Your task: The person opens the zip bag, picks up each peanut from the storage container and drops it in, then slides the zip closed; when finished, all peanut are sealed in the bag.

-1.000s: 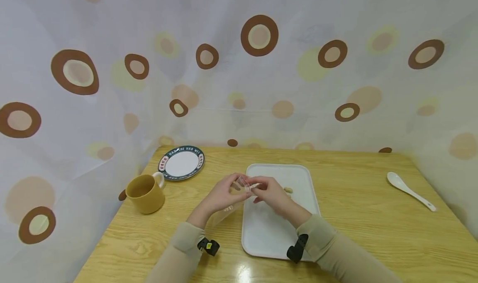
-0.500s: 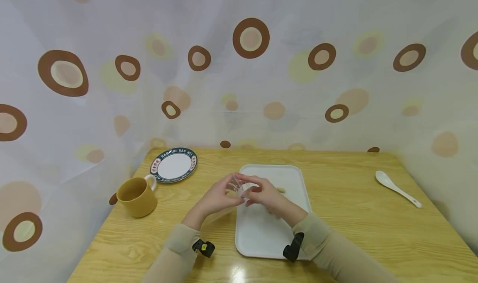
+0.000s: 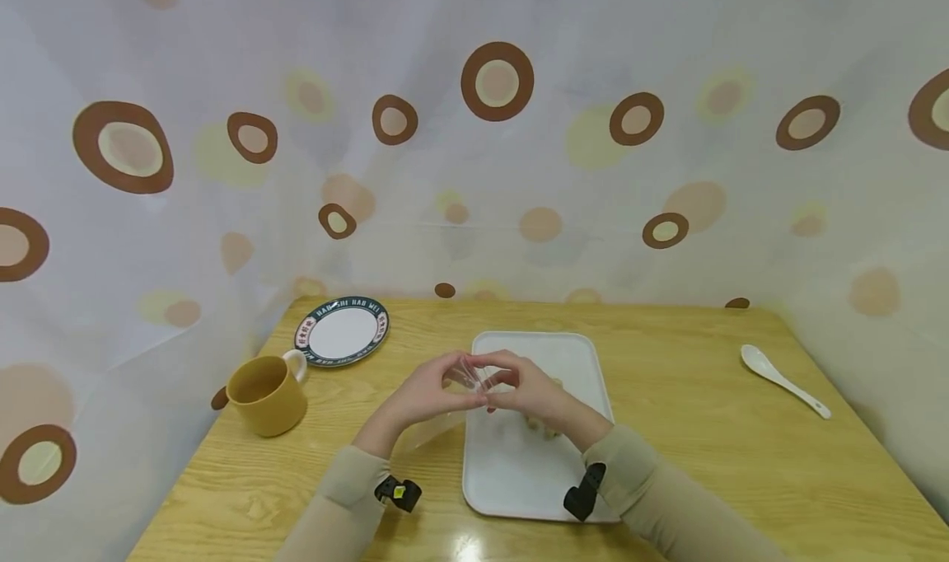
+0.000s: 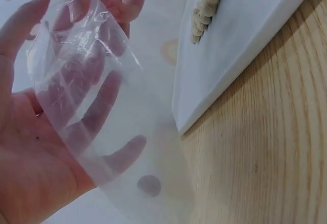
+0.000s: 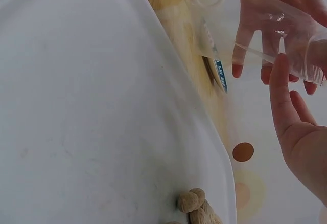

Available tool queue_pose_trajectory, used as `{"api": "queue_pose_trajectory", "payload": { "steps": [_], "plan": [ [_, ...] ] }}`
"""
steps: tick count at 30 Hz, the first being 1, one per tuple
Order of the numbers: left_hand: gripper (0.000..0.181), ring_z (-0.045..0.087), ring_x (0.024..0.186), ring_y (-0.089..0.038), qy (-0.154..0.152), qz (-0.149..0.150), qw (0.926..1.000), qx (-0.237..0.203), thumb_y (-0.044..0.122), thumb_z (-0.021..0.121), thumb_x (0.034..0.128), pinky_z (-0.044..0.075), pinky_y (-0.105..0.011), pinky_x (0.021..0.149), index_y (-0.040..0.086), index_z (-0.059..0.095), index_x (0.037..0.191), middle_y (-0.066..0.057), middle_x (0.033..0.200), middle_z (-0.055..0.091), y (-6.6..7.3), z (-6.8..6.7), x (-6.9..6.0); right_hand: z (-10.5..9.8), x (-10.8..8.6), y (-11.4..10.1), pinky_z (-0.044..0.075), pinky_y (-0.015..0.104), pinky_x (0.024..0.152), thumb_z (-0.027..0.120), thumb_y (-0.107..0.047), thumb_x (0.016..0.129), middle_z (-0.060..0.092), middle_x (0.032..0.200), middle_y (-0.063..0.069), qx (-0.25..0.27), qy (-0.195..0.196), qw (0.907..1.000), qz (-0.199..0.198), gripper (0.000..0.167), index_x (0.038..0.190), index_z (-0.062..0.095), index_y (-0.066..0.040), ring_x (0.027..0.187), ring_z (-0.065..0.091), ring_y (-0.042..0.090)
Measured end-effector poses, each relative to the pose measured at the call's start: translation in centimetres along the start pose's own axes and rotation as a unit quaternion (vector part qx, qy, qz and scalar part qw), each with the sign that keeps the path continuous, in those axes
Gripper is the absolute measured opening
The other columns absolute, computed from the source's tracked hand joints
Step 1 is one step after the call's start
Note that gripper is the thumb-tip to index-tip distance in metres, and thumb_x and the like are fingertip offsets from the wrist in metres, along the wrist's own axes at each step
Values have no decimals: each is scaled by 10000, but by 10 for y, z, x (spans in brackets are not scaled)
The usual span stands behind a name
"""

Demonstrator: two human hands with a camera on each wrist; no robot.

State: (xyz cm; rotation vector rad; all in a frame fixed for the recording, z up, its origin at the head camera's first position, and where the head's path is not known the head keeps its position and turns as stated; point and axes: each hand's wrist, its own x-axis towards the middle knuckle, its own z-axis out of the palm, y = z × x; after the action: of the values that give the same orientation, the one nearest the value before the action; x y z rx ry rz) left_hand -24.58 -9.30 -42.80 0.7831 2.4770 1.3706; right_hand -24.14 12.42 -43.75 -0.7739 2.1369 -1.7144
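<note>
Both hands hold a clear plastic bag [image 4: 127,132] by its mouth, over the left side of a white tray [image 3: 511,471]. My left hand [image 3: 423,393] grips the left part of the mouth, its fingers showing through the film in the left wrist view. On the other side, my right hand [image 3: 532,387] pinches the edge between thumb and fingers. The bag's body hangs down to the left, and I see nothing inside it. Unshelled peanuts [image 4: 205,9] lie in the tray, partly hidden by the right hand in the head view.
A yellow mug [image 3: 268,405] with a white handle stands at the left. Behind it lies a white plate [image 3: 343,333] with a dark patterned rim. A white spoon [image 3: 782,381] rests at the far right. Spotted white sheeting [image 3: 563,273] encloses the table's back and sides.
The fingertips of both hands have come into line along the bag's mouth, which looks spread wider. The head view has shifted slightly. Mug, plate, spoon and tray stay put.
</note>
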Motion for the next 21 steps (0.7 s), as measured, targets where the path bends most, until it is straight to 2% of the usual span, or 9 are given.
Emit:
{"api": "queue_pose_trajectory", "payload": {
  "steps": [4, 9, 13, 18, 21],
  "plan": [
    [529, 613, 1102, -223, 69, 22, 9998, 197, 359, 787, 825, 460, -544, 1013, 142, 608, 1273, -24, 1110, 675, 0, 0, 1, -6, -3, 0, 595, 435, 804, 626, -64, 945, 414, 1515, 160, 146, -23, 9999, 27, 518, 1446, 492, -69, 1098, 613, 279],
    [535, 615, 1089, -255, 137, 73, 9993, 351, 348, 785, 823, 430, -561, 1035, 121, 588, 1266, -104, 1166, 678, 1, 0, 1, -24, -10, 1, 590, 416, 828, 617, -120, 966, 442, 1516, 147, 184, 279, 9992, 226, 501, 1447, 488, -72, 1194, 587, 352],
    [530, 614, 1093, -265, 145, 30, 9993, 330, 304, 785, 822, 428, -538, 1036, 126, 585, 1280, -106, 1177, 683, 1, 2, 0, -41, -18, 2, 588, 408, 838, 633, -138, 961, 478, 1485, 170, 146, 618, 9972, 384, 498, 1432, 497, -52, 1195, 599, 359],
    [596, 597, 1099, -218, 180, 18, 9987, 478, 304, 783, 824, 435, -500, 1024, 162, 565, 1360, -94, 1190, 676, -2, 4, -1, -61, -25, 6, 577, 482, 853, 643, -138, 956, 497, 1441, 218, -153, 926, 9949, 360, 482, 1409, 514, -33, 1158, 618, 388],
    [622, 588, 1114, -228, 185, 48, 9985, 509, 307, 783, 821, 424, -515, 1038, 160, 555, 1381, -122, 1218, 662, -5, 5, -2, -72, -29, 9, 582, 442, 852, 634, -119, 959, 482, 1423, 267, -246, 1025, 9936, 411, 496, 1419, 488, -4, 1154, 610, 408]
  ]
}}
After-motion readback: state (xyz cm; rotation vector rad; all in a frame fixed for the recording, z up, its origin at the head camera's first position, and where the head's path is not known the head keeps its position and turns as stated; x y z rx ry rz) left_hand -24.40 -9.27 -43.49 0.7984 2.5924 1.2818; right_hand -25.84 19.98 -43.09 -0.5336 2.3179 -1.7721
